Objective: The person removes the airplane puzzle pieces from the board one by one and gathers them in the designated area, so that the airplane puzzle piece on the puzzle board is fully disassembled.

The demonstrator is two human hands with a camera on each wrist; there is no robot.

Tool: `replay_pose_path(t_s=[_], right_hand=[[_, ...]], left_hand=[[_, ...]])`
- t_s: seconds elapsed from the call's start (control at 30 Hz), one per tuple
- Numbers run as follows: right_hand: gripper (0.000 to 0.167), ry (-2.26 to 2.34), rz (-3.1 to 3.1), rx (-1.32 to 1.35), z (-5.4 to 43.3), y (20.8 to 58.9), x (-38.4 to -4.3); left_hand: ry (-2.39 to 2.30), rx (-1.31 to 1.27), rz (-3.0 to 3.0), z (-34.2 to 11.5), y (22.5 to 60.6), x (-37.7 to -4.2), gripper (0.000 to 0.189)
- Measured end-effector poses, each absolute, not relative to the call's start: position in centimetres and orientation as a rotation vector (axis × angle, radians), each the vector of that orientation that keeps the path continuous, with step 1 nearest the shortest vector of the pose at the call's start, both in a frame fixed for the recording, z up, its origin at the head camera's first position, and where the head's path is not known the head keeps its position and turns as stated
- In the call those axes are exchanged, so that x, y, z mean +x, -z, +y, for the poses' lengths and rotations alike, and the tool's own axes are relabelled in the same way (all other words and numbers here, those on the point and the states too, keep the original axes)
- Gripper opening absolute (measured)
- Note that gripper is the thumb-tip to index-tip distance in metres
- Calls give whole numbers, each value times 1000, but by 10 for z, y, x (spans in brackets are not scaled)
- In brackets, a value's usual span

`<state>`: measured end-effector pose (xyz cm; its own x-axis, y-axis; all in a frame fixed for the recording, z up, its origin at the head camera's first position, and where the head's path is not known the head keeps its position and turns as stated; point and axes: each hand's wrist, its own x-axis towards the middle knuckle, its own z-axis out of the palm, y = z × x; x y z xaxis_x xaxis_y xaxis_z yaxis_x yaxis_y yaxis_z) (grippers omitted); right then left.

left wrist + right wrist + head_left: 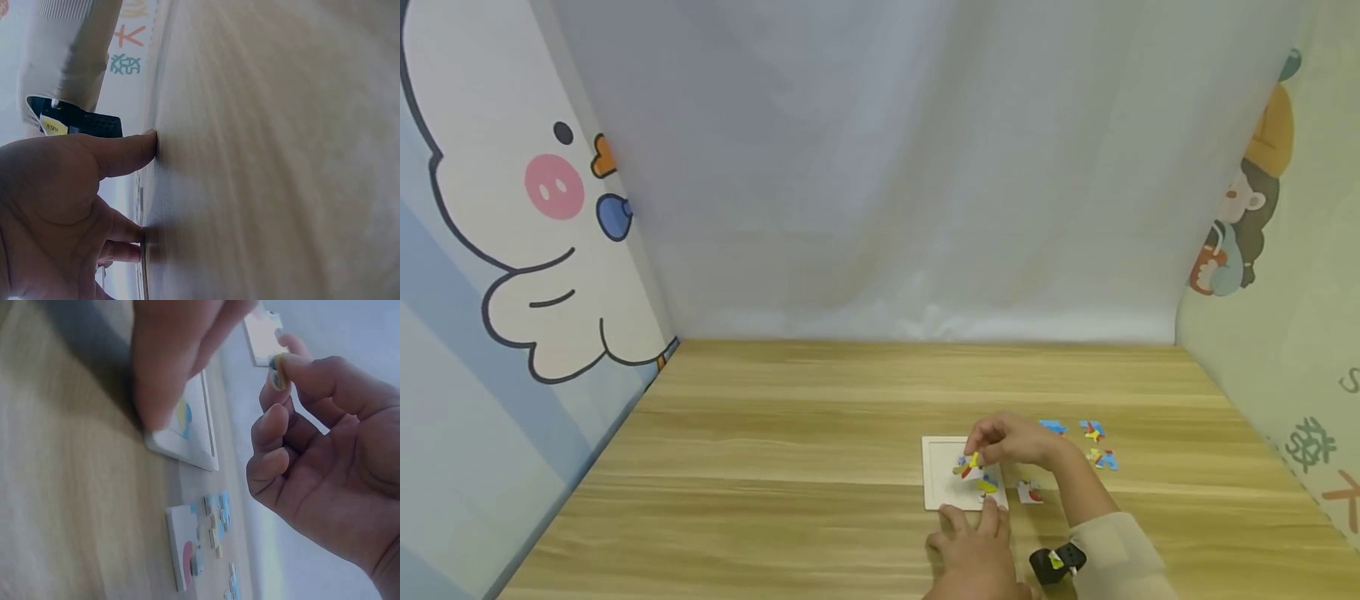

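A pale, square puzzle tray (927,475) lies on the table. My left hand (973,550) rests at its near edge, fingers spread and extended, with fingertips on the rim near the right corner. In the left wrist view, the thumb of that hand (53,206) touches the tabletop. A colourful puzzle piece (988,485) lies in the tray's near right corner, partly covered by fingers. Over the tray, my right hand (1011,440) pinches another jigsaw piece (262,337) between thumb and index finger, tilted and raised off the tray floor.
A loose piece with red on it (1030,492) lies just right of the tray. Farther right are several blue, yellow and red pieces (1103,459). A black wrist camera (1057,563) is on the right cuff. A pale curtain (880,167) hangs behind the table.
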<state>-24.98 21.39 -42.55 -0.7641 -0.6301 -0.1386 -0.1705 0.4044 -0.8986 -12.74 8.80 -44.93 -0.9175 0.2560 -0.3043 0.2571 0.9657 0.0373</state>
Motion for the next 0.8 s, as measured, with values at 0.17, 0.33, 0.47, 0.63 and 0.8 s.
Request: replay_pose_path(t_s=[0.17,0.33,0.47,0.63,0.8], right_hand=[[11,1393,2207,-669,219,424,-242],[13,1473,2206,-640,227,424,-235],[15,1523,2225,-600,238,425,-228],[15,1547,2274,-580,248,429,-221],[15,1551,2314,-548,257,432,-217]], left_hand=[[-5,388,2795,87,449,-128,89],[-11,393,2785,87,449,-130,90],[-14,400,2789,88,449,-130,92],[-28,401,2800,89,448,-130,94],[-54,414,2801,87,449,-130,95]])
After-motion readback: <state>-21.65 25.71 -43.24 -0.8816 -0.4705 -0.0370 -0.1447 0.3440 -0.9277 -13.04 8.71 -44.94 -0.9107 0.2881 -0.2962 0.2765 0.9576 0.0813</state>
